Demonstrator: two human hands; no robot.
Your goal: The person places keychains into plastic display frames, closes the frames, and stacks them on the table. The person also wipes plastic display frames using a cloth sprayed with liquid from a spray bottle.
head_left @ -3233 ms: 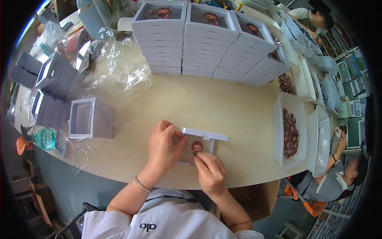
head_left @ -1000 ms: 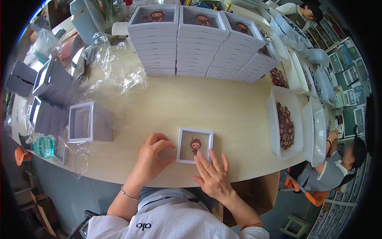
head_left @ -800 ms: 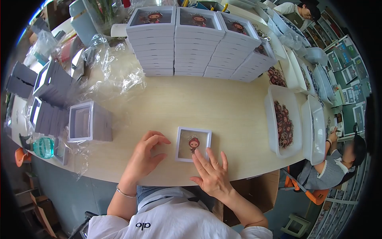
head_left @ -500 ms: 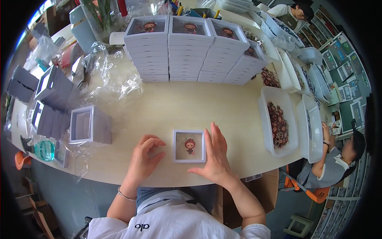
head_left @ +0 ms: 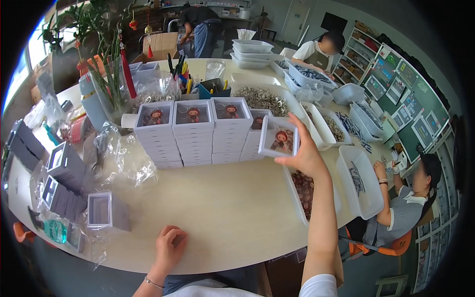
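Note:
My right hand [head_left: 308,151] grips a white-framed clear display box [head_left: 265,145] by its right side, thumb below and fingers along the edge. Behind the box's clear front sits a red-hooded doll keychain [head_left: 283,141]. The held box is raised, tilted, beside the right end of the stacked display boxes [head_left: 193,143] and partly covers the lower stack there. Whether it touches that stack, I cannot tell. Near the front table edge, my left hand [head_left: 169,248] rests with curled fingers and shows nothing in them.
Empty display boxes [head_left: 111,214] and crumpled clear plastic [head_left: 126,161] lie left. Right are a tub of doll keychains [head_left: 296,198], a white tub [head_left: 363,198] and a tray of metal rings [head_left: 262,101]. A seated person [head_left: 403,203] works at right; others are farther back.
My right hand has lifted the display box off the tabletop and carried it forward and right to the stacks. My left hand stays near the front edge, fingers more curled. The view has tilted up.

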